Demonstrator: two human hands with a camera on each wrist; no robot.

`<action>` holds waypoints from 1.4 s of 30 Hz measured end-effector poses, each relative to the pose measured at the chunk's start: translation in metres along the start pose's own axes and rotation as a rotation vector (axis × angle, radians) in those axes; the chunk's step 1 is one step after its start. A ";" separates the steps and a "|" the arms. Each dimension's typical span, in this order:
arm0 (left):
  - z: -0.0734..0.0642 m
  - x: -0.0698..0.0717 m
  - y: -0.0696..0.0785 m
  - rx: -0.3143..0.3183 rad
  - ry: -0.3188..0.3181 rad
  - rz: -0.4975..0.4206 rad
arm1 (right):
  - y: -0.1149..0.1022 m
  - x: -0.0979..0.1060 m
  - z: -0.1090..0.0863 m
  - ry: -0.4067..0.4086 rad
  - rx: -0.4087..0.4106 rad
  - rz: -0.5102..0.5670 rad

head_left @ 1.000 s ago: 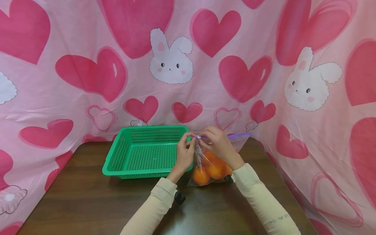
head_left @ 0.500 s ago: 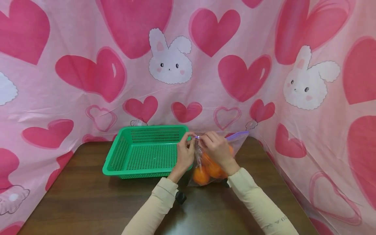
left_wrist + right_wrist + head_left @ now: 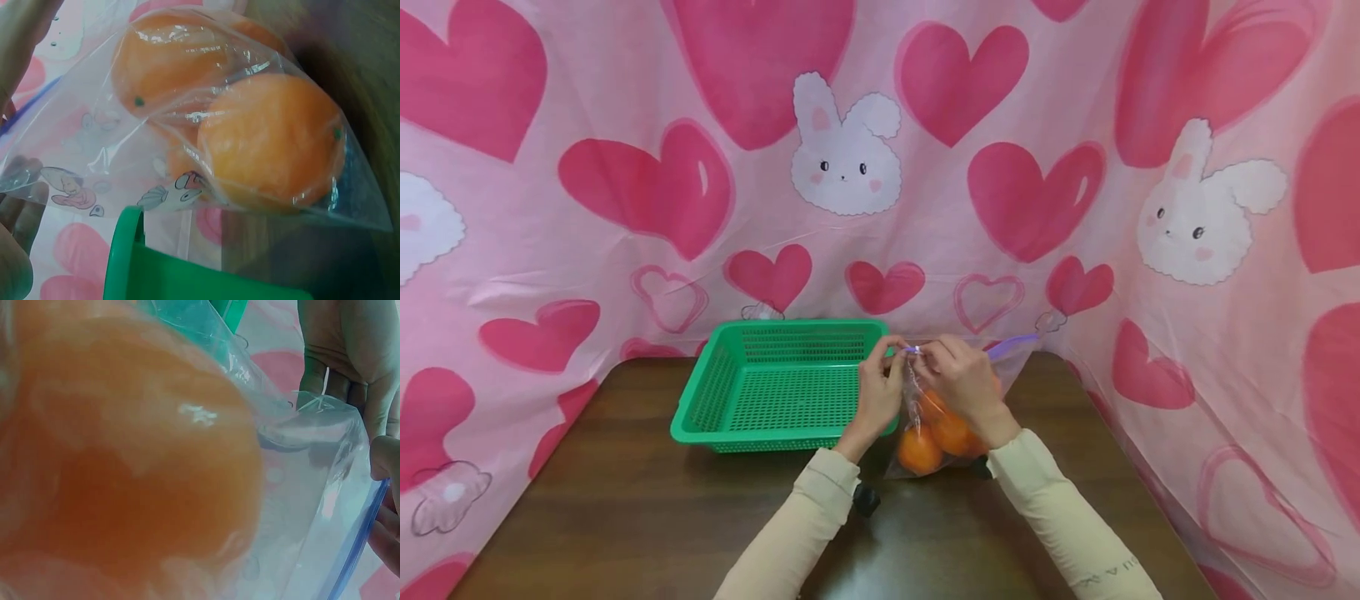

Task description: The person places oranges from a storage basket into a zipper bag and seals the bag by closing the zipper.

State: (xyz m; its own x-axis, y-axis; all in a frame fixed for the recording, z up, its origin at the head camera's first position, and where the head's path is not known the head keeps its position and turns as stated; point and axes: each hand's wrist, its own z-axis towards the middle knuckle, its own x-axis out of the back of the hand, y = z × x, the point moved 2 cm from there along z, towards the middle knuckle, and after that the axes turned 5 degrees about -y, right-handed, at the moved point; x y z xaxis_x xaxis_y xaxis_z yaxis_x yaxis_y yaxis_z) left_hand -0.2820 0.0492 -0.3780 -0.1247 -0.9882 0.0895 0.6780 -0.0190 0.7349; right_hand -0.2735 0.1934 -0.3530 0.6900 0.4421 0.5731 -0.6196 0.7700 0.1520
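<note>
A clear zip bag with a purple zip strip stands on the table, right of the green basket. Several oranges fill its lower part; the left wrist view shows an orange close up through the printed plastic. At the bag's top left corner, my left hand pinches the end of the zip strip between thumb and fingers. Just to its right, my right hand pinches the same strip. It hides part of the bag and some oranges. An orange fills much of the right wrist view.
The green perforated basket sits left of the bag, its right rim close behind my left hand. Both stand on a dark wooden table. A pink cloth with hearts and rabbits hangs behind and beside the table.
My right hand has dropped slightly, its fingers still at the zip strip near the left hand. The left hand keeps its grip on the corner. The head view has shifted a little.
</note>
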 end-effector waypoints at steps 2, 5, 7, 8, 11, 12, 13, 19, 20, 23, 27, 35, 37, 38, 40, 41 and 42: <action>0.001 0.001 0.000 0.015 -0.010 0.004 | 0.002 0.000 -0.001 0.003 -0.012 0.003; 0.002 0.002 0.000 0.033 -0.010 0.011 | 0.006 0.000 -0.003 0.017 -0.032 0.011; 0.002 0.002 0.000 0.043 -0.011 0.011 | 0.008 0.001 -0.005 0.023 -0.047 0.020; 0.002 0.002 -0.001 0.048 -0.013 0.009 | 0.009 0.001 -0.005 0.024 -0.052 0.024; 0.003 0.002 0.000 0.060 -0.024 -0.002 | 0.012 0.004 -0.007 0.019 -0.065 0.038; 0.003 0.001 0.000 0.061 -0.029 -0.007 | 0.013 0.005 -0.008 0.014 -0.071 0.041; 0.004 0.001 0.000 0.064 -0.034 -0.015 | 0.013 0.007 -0.008 0.009 -0.075 0.042; 0.006 -0.004 -0.010 0.082 -0.045 -0.030 | 0.016 0.014 -0.007 -0.005 -0.100 0.056; 0.006 -0.005 -0.014 0.083 -0.044 -0.028 | 0.016 0.015 -0.007 -0.004 -0.103 0.058; 0.007 -0.007 -0.026 0.077 -0.045 -0.013 | 0.016 0.017 -0.005 0.000 -0.109 0.065; 0.008 -0.006 -0.029 0.064 -0.065 0.010 | 0.015 0.018 -0.004 0.001 -0.117 0.074; 0.008 -0.004 -0.026 -0.004 -0.088 0.020 | 0.012 0.021 -0.004 -0.009 -0.133 0.087; 0.008 -0.005 -0.026 -0.024 -0.087 0.042 | 0.012 0.022 -0.004 -0.010 -0.127 0.082; 0.008 -0.005 -0.026 -0.030 -0.086 0.055 | 0.012 0.022 -0.005 -0.011 -0.127 0.083; 0.008 -0.005 -0.025 -0.036 -0.087 0.080 | 0.012 0.023 -0.005 -0.016 -0.131 0.086; 0.008 -0.005 -0.024 -0.036 -0.082 0.088 | 0.012 0.023 -0.005 -0.019 -0.133 0.089; 0.007 -0.005 -0.024 -0.037 -0.079 0.092 | 0.012 0.024 -0.005 -0.024 -0.137 0.094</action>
State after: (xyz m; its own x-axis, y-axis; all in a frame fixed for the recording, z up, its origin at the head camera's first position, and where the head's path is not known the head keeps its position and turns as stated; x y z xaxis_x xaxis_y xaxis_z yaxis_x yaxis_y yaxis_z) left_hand -0.3028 0.0558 -0.3908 -0.1166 -0.9708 0.2096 0.7152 0.0644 0.6959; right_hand -0.2625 0.2152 -0.3416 0.6212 0.5056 0.5987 -0.6235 0.7817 -0.0133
